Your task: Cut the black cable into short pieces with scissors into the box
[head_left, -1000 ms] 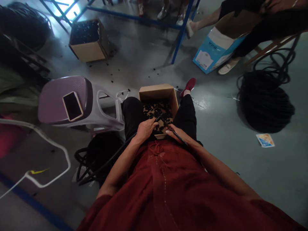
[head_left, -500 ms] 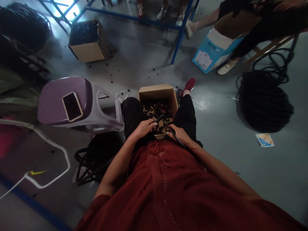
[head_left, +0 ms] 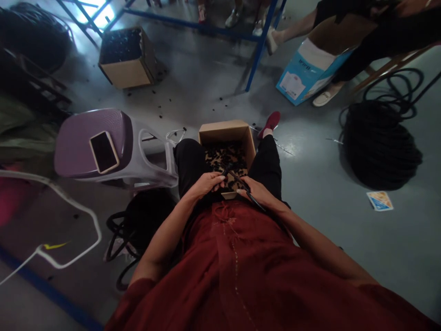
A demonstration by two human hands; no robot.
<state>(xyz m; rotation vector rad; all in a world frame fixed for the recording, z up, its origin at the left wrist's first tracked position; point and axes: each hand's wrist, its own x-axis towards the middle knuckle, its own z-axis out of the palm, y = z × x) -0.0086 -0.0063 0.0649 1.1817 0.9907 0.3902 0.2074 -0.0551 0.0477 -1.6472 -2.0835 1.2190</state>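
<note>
- Above the cardboard box [head_left: 225,131] between the knees, left hand [head_left: 206,185] closes around a black cable [head_left: 238,178], tip protruding past the fingers
- Right hand [head_left: 257,193] grips the same cable further along

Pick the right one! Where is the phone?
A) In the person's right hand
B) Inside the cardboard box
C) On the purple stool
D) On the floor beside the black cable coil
C, because the phone lies flat on the seat of the purple plastic stool.
</note>
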